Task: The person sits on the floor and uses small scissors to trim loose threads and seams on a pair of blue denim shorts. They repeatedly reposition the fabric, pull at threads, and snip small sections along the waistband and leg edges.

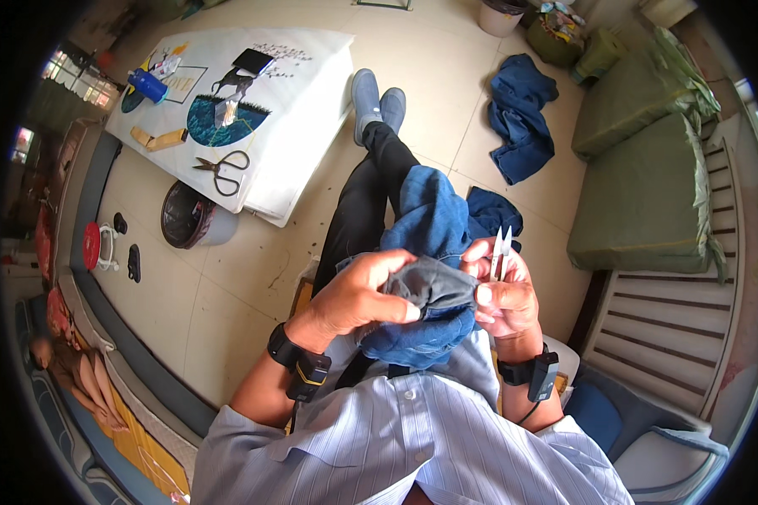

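Note:
Blue jeans [434, 206] lie bunched across my lap, with a dark grey piece of lining cloth [434, 284] turned up on top. My left hand [364, 296] is closed on the grey cloth, thumb on its near side. At the cloth's right edge, my right hand [509, 299] pinches the fabric between thumb and fingers. Small thread snips [500, 252] are also held in the right hand, blades pointing up and away from me. The tips of the snips are apart from the cloth.
Black-handled scissors [221, 172] rest on the white table [307, 63] at the far left. Below it stands a waste bin [195, 220]. More denim [522, 118] lies on the floor ahead. Green cushions [640, 194] sit on a slatted bench [661, 324] at the right.

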Action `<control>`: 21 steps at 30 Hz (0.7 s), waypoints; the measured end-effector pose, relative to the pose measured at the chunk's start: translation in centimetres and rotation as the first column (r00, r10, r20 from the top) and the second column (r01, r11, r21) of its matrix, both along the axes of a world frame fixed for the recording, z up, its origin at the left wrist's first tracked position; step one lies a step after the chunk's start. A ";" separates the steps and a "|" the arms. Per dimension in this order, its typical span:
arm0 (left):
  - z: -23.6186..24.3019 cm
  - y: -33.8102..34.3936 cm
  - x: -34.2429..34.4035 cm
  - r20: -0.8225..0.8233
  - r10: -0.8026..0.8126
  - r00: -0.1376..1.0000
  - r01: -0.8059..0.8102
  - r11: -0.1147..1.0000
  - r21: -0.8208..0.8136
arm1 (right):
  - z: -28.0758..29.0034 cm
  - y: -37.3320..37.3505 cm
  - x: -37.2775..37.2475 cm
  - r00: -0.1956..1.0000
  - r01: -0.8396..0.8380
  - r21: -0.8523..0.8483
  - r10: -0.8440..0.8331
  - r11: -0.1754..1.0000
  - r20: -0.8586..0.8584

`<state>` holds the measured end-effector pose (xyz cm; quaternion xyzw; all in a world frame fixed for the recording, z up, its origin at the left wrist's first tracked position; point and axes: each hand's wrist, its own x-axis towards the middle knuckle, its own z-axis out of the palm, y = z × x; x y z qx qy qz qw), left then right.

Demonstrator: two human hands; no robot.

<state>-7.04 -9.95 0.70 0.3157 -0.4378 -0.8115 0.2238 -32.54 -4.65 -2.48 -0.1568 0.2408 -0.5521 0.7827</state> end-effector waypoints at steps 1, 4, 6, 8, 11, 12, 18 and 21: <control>-0.4 -0.2 0.3 0.086 -0.091 0.992 0.098 0.992 -0.079 | 0.4 0.1 0.0 0.999 -0.010 -0.015 0.009 1.000 -0.037; -1.9 -0.1 1.1 0.192 -0.111 0.975 0.146 0.973 -0.179 | 0.7 0.2 0.2 1.000 -0.025 0.022 0.026 0.999 -0.010; -2.1 0.6 1.1 0.145 -0.011 0.989 0.030 0.992 -0.125 | 0.0 0.2 -0.3 0.998 -0.061 0.014 0.062 0.998 -0.014; -2.0 1.5 0.5 0.056 0.143 0.988 -0.145 0.989 0.033 | 0.3 0.3 -0.5 0.989 -0.118 0.043 0.121 0.992 -0.088; -2.5 1.9 0.4 -0.062 0.232 0.971 -0.216 0.956 0.197 | 0.4 0.5 -0.5 0.945 -0.108 0.041 0.115 0.993 -0.306; -2.4 2.1 0.2 -0.119 0.278 0.953 -0.238 0.933 0.272 | 0.2 0.5 -0.6 0.927 -0.098 0.028 0.102 0.995 -0.362; -3.6 2.9 -0.4 -0.227 0.368 0.902 -0.303 0.912 0.276 | 0.0 0.1 1.3 0.861 0.023 -0.020 -0.029 1.000 -0.508; -4.0 2.9 -0.4 -0.242 0.356 0.903 -0.294 0.920 0.258 | -1.1 0.3 2.1 0.814 0.073 -0.064 -0.097 0.995 -0.573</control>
